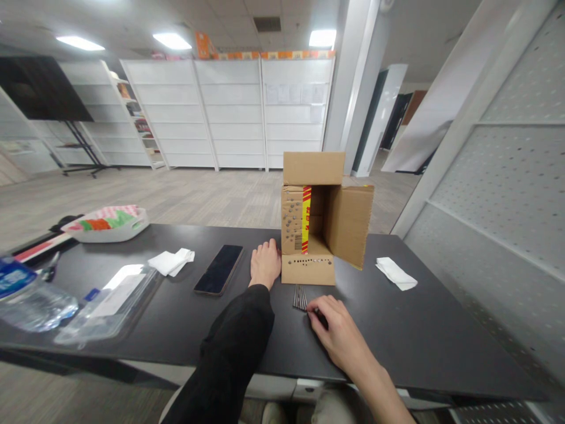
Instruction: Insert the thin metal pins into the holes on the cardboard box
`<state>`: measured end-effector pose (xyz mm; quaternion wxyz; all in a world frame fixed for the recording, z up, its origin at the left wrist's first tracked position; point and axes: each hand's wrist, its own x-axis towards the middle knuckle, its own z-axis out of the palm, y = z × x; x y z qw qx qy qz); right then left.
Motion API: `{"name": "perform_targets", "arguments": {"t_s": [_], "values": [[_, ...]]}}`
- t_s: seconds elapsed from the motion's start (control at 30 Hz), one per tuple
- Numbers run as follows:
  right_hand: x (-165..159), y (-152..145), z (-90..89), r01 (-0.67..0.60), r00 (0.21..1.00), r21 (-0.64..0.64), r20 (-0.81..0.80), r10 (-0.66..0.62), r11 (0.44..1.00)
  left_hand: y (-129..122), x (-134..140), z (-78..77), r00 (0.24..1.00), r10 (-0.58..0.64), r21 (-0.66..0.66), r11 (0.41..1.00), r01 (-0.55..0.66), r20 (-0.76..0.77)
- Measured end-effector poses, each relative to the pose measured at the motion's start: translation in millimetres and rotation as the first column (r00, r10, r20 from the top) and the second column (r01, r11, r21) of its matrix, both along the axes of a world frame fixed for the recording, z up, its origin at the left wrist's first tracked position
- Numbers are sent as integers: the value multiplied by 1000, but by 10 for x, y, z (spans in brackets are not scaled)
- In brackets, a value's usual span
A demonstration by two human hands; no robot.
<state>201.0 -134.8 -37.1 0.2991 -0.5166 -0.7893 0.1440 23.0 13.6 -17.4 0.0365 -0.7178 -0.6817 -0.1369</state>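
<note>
A cardboard box (292, 221) stands upright on the dark table with its flaps open towards me. Its left flap has yellow-red tape and many small holes or metal heads; the bottom flap (308, 277) carries a row of them. My left hand (265, 263), in a black sleeve, lies palm down against the box's left side, fingers forward. A row of thin metal pins, perhaps nails or screws (299, 298), lies before the box. At its near right end is my right hand (338, 327), thumb and index finger pinched together; anything between them is hidden.
Left of my hands are a phone (219, 270), crumpled tissue (171, 262), a clear plastic case (110, 303), a water bottle (33, 300) and a white basket (110, 234). Another tissue (396, 273) lies right of the box. A perforated panel (494, 188) borders the right side.
</note>
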Motion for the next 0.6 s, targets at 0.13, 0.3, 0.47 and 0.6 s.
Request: {"name": "perform_targets", "arguments": {"t_s": [0.13, 0.3, 0.47, 0.6], "values": [[0, 14, -11, 5, 1000, 12, 1, -5, 1000, -4, -4, 2, 1000, -8, 3, 1000, 8, -1], [-14, 29, 7, 9, 1000, 11, 21, -9, 1000, 0, 0, 8, 1000, -1, -4, 1000, 1, 3], [-29, 39, 27, 27, 999, 2, 35, -27, 1000, -3, 5, 18, 1000, 1, -12, 1000, -1, 3], [-31, 43, 36, 27, 999, 6, 31, -28, 1000, -6, 4, 14, 1000, -1, 3, 1000, 1, 1]]}}
